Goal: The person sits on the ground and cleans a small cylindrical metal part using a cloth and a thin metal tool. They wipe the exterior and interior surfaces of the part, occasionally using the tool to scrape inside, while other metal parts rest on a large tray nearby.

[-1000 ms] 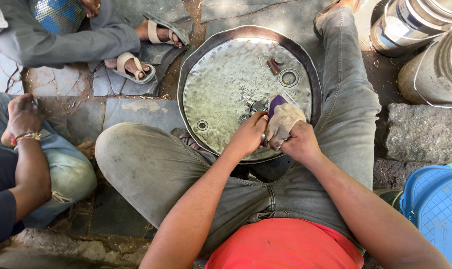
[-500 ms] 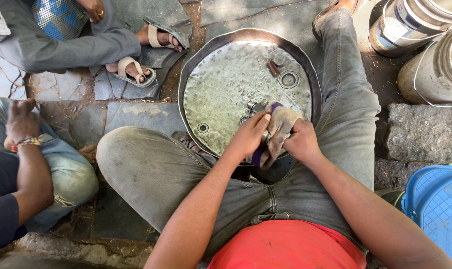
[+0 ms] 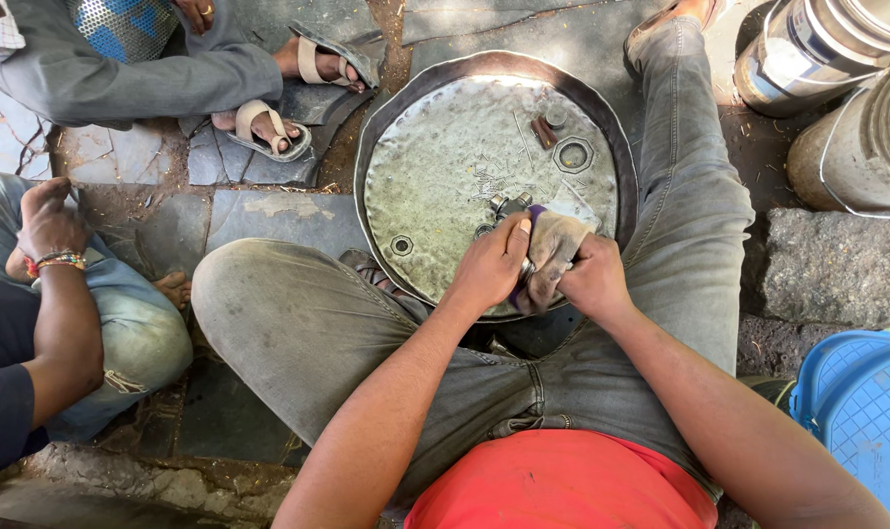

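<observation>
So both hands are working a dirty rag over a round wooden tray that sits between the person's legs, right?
Not quite: the tray is dented metal, not wooden, as the head view shows. The rest holds: left hand and right hand grip a dirty rag over it, between the legs.

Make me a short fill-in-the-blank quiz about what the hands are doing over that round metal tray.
1. Both hands, left hand and right hand, grip a dirty ____ wrapped round a small part.
2. The round metal tray rests between the person's ____.
3. The hexagonal nut lies ____ the tray.
4. The crate at lower right is ____.

Missing: cloth; legs; on; blue
</observation>
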